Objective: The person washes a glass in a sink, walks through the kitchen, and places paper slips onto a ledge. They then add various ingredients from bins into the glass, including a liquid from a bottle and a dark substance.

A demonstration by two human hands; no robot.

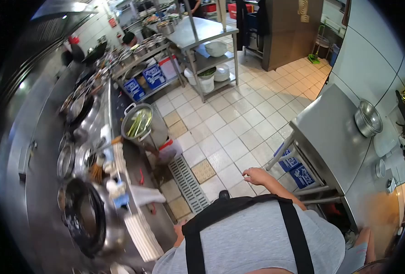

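Head view: right hand (256, 175) empty, fingers leftward.

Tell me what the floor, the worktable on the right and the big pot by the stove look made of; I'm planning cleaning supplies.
Floor: pale glazed ceramic tiles, square with dark grout lines.
Worktable: likely stainless steel, dull brushed grey sheen.
Pot: also seems stainless steel, with a shiny rim and side handles.

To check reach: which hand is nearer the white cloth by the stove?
Probably the left hand, beside the stove near the white cloth; the right hand is out over the floor tiles, farther away.
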